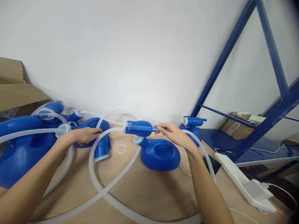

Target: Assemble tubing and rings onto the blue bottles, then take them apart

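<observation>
My right hand [171, 132] pinches the narrow hose joint [155, 129] at the right end of a blue urinal head [140, 128]. A small ring clamp seems to hang at this joint, and a white hose [209, 158] emerges beyond the wrist. Just below the head, a blue urinal bottle [161, 160] with a white collar stands on the table. My left hand [86, 136] is over another blue bottle [105, 123], fingers stretched out to the right near a hose; whether it touches the bottle is unclear. A second blue head [102, 149] lies close by.
Larger blue bottles [23, 155] crowd the left beside a cardboard box [21, 93]. A white ring [121, 149] lies mid-table, and a looped hose [109, 186] crosses the front. To the right are a power strip [243, 180], a black flat object [212, 164] and a blue metal rack [224, 59].
</observation>
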The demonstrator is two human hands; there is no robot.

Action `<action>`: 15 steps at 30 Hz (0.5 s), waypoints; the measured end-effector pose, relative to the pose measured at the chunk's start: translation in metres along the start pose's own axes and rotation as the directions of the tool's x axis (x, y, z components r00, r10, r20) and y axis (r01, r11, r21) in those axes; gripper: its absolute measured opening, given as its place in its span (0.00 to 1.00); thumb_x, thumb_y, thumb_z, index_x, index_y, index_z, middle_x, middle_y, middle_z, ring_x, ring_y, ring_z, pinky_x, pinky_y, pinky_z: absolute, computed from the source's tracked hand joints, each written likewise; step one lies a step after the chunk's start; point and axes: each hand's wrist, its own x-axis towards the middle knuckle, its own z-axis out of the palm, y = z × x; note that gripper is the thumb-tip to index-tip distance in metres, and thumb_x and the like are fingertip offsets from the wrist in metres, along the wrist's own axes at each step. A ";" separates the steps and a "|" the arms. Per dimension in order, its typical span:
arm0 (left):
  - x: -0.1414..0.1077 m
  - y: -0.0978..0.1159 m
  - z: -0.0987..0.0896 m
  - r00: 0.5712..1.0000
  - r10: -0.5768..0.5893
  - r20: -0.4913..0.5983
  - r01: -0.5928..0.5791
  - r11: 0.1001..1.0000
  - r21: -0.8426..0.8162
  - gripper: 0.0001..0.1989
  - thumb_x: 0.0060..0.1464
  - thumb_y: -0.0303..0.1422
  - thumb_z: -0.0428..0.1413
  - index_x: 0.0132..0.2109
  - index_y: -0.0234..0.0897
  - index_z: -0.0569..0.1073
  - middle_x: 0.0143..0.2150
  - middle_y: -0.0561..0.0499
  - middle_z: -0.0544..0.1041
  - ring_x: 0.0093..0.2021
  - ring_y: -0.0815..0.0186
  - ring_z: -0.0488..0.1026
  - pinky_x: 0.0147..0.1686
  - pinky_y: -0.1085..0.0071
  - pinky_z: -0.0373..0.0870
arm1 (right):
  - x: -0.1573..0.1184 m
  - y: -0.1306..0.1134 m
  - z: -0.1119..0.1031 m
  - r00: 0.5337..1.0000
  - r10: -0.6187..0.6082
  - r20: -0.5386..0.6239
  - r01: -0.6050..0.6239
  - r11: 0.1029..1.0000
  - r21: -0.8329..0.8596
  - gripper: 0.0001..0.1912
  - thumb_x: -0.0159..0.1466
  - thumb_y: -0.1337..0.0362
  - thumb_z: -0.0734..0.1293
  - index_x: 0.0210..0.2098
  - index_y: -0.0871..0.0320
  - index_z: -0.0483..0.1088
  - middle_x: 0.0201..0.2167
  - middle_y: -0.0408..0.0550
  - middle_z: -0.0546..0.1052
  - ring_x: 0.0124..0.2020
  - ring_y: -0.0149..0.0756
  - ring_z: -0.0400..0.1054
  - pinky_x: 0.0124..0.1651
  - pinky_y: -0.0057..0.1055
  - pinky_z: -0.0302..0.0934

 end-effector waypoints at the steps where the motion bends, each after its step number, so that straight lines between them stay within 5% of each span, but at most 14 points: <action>1: 0.000 0.001 -0.001 0.996 -0.062 0.068 0.063 0.998 -0.019 0.32 0.44 0.58 0.58 0.49 0.41 0.82 0.43 0.34 0.84 0.35 0.42 0.81 0.25 0.57 0.76 | 0.001 0.001 0.000 1.000 0.009 0.018 -0.009 1.000 0.016 0.19 0.74 0.55 0.62 0.50 0.56 0.82 0.47 0.50 0.86 0.49 0.47 0.80 0.54 0.44 0.72; 3: 0.001 0.002 -0.005 0.993 -0.065 0.096 0.068 0.997 -0.026 0.30 0.44 0.57 0.60 0.46 0.41 0.83 0.40 0.38 0.84 0.35 0.45 0.82 0.25 0.61 0.76 | 0.003 0.002 0.001 0.999 0.033 0.020 -0.034 0.999 0.040 0.17 0.72 0.57 0.64 0.51 0.55 0.82 0.50 0.50 0.85 0.52 0.50 0.79 0.57 0.48 0.71; 5: 0.003 0.000 -0.009 0.988 0.123 -0.091 -0.121 0.992 0.037 0.24 0.46 0.55 0.61 0.39 0.42 0.83 0.32 0.46 0.83 0.30 0.53 0.81 0.24 0.65 0.74 | 0.005 0.003 0.002 0.998 0.060 -0.006 -0.059 0.997 0.052 0.17 0.71 0.58 0.65 0.50 0.56 0.83 0.51 0.51 0.85 0.53 0.52 0.79 0.58 0.49 0.70; 7: 0.004 -0.003 -0.015 0.911 0.293 -0.291 -0.263 0.955 0.137 0.20 0.50 0.53 0.61 0.36 0.42 0.83 0.28 0.53 0.81 0.27 0.60 0.79 0.26 0.69 0.72 | 0.005 0.002 0.003 0.996 0.082 -0.028 -0.081 0.995 0.056 0.16 0.70 0.59 0.67 0.50 0.57 0.83 0.50 0.53 0.85 0.52 0.52 0.80 0.58 0.49 0.71; 9: 0.002 -0.004 -0.022 0.840 0.336 -0.425 -0.276 0.941 0.198 0.19 0.54 0.51 0.60 0.38 0.41 0.83 0.28 0.57 0.80 0.28 0.65 0.78 0.27 0.73 0.69 | 0.004 0.000 0.003 0.994 0.094 -0.052 -0.090 0.994 0.070 0.16 0.69 0.59 0.68 0.51 0.58 0.83 0.49 0.54 0.85 0.51 0.52 0.80 0.56 0.48 0.71; 12: -0.006 0.002 -0.033 0.784 0.241 -0.572 -0.164 0.969 0.183 0.22 0.59 0.53 0.56 0.44 0.40 0.82 0.27 0.59 0.76 0.28 0.68 0.76 0.28 0.74 0.66 | 0.002 -0.003 0.003 0.991 0.090 -0.096 -0.080 0.992 0.102 0.18 0.69 0.57 0.68 0.52 0.59 0.82 0.48 0.54 0.85 0.50 0.51 0.79 0.55 0.46 0.71; 15: -0.011 0.011 -0.039 0.759 -0.064 -0.648 0.038 0.998 -0.053 0.28 0.60 0.55 0.55 0.56 0.39 0.79 0.34 0.55 0.80 0.31 0.64 0.79 0.35 0.70 0.72 | 0.005 0.001 0.004 0.990 0.080 -0.113 -0.061 0.985 0.161 0.21 0.69 0.57 0.68 0.56 0.59 0.79 0.43 0.53 0.86 0.47 0.47 0.80 0.52 0.42 0.70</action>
